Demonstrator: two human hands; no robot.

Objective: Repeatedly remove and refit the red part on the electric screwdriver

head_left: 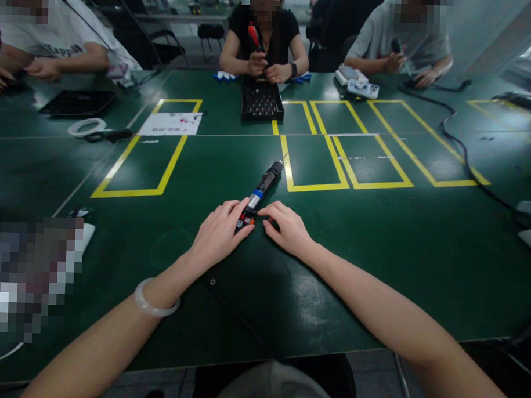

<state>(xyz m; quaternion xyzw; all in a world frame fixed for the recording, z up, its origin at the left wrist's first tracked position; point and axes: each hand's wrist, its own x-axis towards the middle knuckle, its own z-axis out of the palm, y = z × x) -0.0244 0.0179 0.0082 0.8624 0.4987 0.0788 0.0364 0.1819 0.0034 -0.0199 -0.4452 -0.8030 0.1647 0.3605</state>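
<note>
An electric screwdriver [266, 183] with its housing opened lies slanted on the green table, tip pointing away to the right. Its silver motor [254, 200], a blue band and red and orange parts near the rear end are exposed. My left hand [221, 229] is closed around the left side of that rear end, covering part of it. Close against the other side, my right hand [287, 226] has thumb and index finger curled toward each other. A small reddish bit shows between them, too small to name. From under my left wrist a black cord [233, 314] runs toward the front edge.
Yellow tape rectangles [318, 189] mark the table. A black tray [263, 109] stands at the far middle before a co-worker holding a red-and-black tool. White paper [171, 124] and a white tape roll [87, 127] lie left. A black cable [467, 159] crosses the right side.
</note>
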